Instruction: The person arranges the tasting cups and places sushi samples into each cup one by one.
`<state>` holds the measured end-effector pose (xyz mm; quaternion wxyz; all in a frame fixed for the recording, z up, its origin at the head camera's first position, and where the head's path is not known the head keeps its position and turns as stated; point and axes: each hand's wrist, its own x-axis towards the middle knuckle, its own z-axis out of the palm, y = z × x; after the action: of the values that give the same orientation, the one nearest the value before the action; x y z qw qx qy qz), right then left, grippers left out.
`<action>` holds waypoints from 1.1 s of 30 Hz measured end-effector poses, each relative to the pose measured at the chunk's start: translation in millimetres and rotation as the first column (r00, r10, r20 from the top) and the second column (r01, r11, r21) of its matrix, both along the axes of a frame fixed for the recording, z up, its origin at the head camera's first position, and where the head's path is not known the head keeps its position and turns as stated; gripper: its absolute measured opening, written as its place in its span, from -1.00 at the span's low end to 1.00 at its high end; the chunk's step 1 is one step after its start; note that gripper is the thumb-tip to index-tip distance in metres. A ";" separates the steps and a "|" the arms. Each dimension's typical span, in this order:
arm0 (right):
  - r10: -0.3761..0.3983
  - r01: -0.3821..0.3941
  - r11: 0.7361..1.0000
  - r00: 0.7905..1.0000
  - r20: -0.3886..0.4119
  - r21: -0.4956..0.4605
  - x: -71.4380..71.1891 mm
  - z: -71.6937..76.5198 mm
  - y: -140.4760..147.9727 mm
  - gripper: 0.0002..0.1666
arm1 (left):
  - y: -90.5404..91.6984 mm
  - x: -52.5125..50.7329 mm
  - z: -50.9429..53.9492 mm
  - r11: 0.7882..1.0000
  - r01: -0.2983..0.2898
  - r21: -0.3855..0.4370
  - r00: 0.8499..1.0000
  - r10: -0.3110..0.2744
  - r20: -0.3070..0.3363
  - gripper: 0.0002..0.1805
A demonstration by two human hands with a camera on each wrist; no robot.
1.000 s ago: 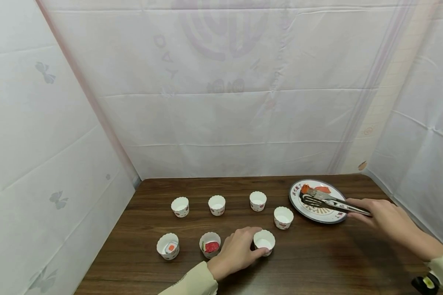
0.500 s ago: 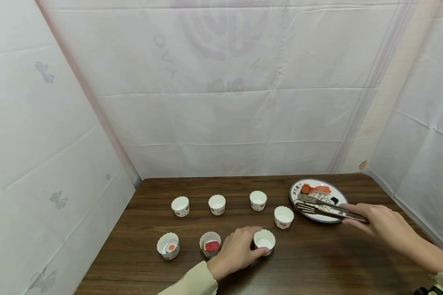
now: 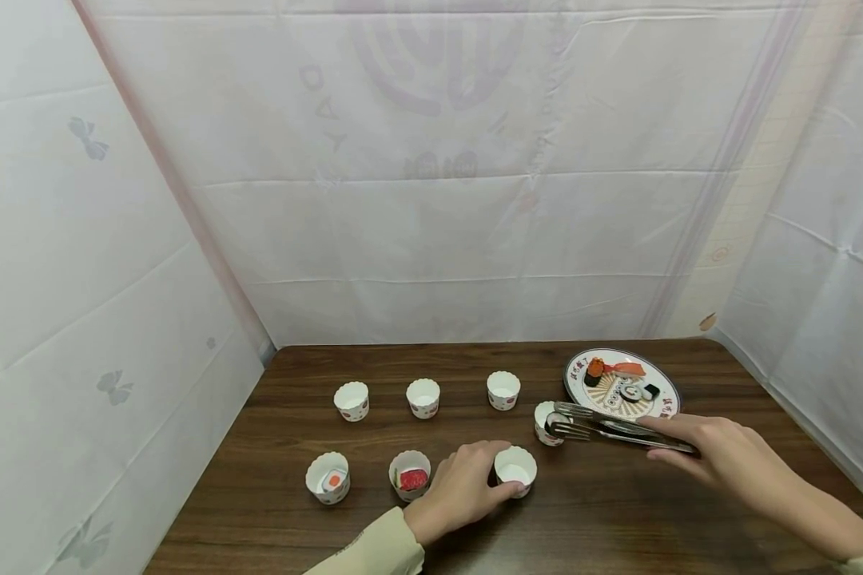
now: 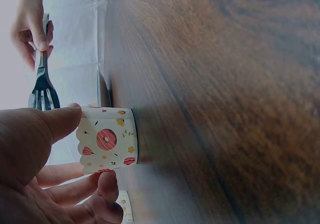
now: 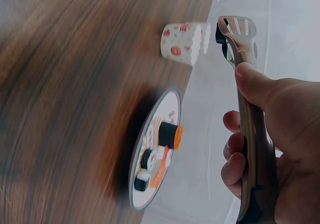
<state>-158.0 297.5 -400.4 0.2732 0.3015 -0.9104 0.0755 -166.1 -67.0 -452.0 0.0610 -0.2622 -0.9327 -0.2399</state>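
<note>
My left hand (image 3: 462,487) holds a white paper baking cup (image 4: 107,139) between thumb and fingers on the table. In my right hand (image 3: 726,451) are metal serving tongs (image 5: 254,129). A black-wrapped sushi piece (image 5: 227,52), partly hidden, sits between the tongs' slotted ends. In the head view those ends are over another paper cup (image 3: 544,431), right of the one at my left hand. The patterned plate (image 3: 577,391) bears an orange-topped sushi (image 3: 594,372), an orange-red piece (image 3: 629,369), and black-and-white rolls (image 3: 630,391).
Three paper cups (image 3: 351,402) stand in a back row. Front left, one cup (image 3: 316,489) contains a white piece with an orange centre, and another (image 3: 399,459) a red piece. White cloth (image 3: 431,239) hangs along the back and sides of the wooden table (image 3: 618,511).
My right hand has brought the tongs left from the plate to over the nearby cup, with a dark sushi piece between their ends. The left hand stays at its cup.
</note>
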 end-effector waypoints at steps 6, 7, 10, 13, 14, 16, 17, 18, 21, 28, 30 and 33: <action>0.008 -0.008 1.000 1.000 0.017 0.007 6.5 -1.5 -13.1 -0.46 | -0.1 0.4 0.6 1.000 0.002 0.008 1.000 -0.002 0.002 -0.41; 0.006 -0.006 1.000 1.000 0.026 0.007 7.4 -1.5 -15.2 -0.47 | -0.1 0.6 0.8 1.000 0.001 0.009 1.000 -0.001 0.003 -0.41; 0.010 -0.010 1.000 0.999 0.050 0.005 9.4 -1.9 -20.8 -0.49 | -0.2 0.9 1.2 1.000 -0.003 0.011 1.000 0.003 0.005 -0.41; 0.031 -0.031 1.000 0.998 0.058 -0.003 10.6 -3.2 -26.0 -0.49 | -0.4 0.8 0.9 1.000 -0.005 0.010 1.000 0.005 0.005 -0.40; 0.040 -0.040 0.999 0.998 0.058 -0.005 10.9 -3.8 -27.6 -0.49 | -0.5 0.6 0.6 1.000 -0.005 0.010 1.000 0.005 0.004 -0.41; 0.065 -0.065 0.998 0.996 0.056 -0.009 11.2 -5.4 -30.8 -0.48 | -0.6 0.2 0.1 1.000 -0.004 0.010 1.000 0.004 0.001 -0.41; 0.078 -0.077 0.997 0.995 0.056 -0.012 11.3 -6.1 -32.3 -0.47 | -0.7 -0.1 -0.2 1.000 -0.002 0.012 1.000 0.002 -0.001 -0.41; 0.089 -0.088 0.996 0.994 0.057 -0.013 11.4 -6.8 -33.7 -0.47 | -0.6 -0.4 -0.4 1.000 0.000 0.013 1.000 0.000 -0.002 -0.41; 0.115 -0.114 0.993 0.991 0.069 -0.019 11.7 -8.6 -37.7 -0.47 | -0.4 -1.3 -1.1 1.000 0.002 0.014 1.000 -0.002 -0.006 -0.43; 0.142 -0.141 0.990 0.988 0.065 -0.023 10.9 -9.9 -43.8 -0.47 | 0.3 -2.2 -1.7 1.000 -0.002 0.009 1.000 0.002 0.010 -0.42; 0.150 -0.149 0.989 0.986 0.069 -0.026 10.6 -9.9 -44.7 -0.47 | 0.5 -2.0 -1.3 1.000 -0.002 0.008 1.000 0.002 0.013 -0.42; 0.159 -0.158 0.987 0.984 0.078 -0.027 10.4 -9.9 -45.4 -0.49 | 0.6 -1.9 -1.3 1.000 -0.005 0.009 1.000 0.005 0.010 -0.44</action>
<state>-147.6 252.1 -410.3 0.2329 0.3669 -0.8928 0.1182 -168.0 -66.5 -453.3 0.0580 -0.2581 -0.9326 -0.2455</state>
